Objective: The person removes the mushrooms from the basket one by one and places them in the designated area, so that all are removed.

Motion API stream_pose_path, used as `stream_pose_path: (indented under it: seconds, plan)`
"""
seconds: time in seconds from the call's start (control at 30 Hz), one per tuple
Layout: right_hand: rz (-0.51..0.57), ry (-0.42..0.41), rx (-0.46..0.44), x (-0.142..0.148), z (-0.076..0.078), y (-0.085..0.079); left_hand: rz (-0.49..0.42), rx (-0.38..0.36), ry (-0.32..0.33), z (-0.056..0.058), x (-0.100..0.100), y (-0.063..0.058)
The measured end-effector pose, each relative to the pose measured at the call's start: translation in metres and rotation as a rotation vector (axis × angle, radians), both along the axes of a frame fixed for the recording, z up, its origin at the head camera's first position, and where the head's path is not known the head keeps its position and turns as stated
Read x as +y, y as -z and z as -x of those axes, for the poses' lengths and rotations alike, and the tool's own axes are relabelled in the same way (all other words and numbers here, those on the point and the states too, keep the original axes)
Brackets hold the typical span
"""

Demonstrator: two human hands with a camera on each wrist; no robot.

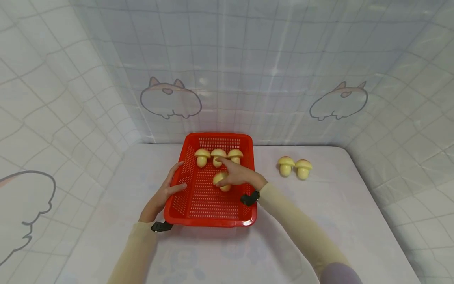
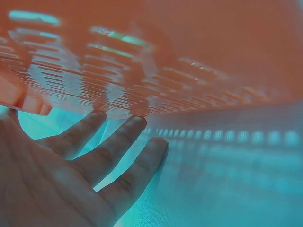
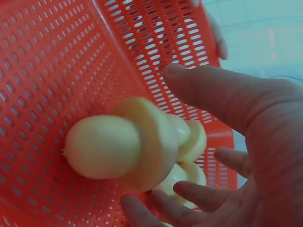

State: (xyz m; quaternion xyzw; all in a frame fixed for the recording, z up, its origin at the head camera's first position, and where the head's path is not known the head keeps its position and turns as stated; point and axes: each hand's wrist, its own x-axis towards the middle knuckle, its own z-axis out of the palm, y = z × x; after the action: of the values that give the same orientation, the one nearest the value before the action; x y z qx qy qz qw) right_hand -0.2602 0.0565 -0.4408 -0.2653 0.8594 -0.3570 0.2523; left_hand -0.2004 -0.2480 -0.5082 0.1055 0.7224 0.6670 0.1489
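Note:
A red plastic basket [image 1: 213, 218] with slotted walls stands on the table. At its left side my left hand [image 1: 164, 195] holds the rim, thumb over the edge; in the left wrist view its other fingers [image 2: 125, 175] lie along the outer wall. Inside the basket, my right hand [image 1: 237, 174] is at a yellow toy mushroom [image 1: 220, 178]. The right wrist view shows the thumb and fingers spread around this mushroom [image 3: 102, 146], with space between thumb and cap. Three more mushrooms [image 1: 202, 157] stand in a row along the basket's back, the right ones partly behind the hand.
Two similar mushrooms, one left [image 1: 285, 165] and one right [image 1: 303, 169], sit side by side on the white table [image 1: 319, 221] to the right of the basket. Tile-patterned sheeting [image 1: 227, 79] with animal drawings rises behind the table and at both sides.

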Motion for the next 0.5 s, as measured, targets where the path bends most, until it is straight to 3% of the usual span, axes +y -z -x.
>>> stream_pose_path:
  seconds: [0.5]
  plan:
    - [-0.047,-0.046,-0.048,-0.019,0.000,0.016,0.000,-0.008,-0.010,-0.001,0.000,0.001]
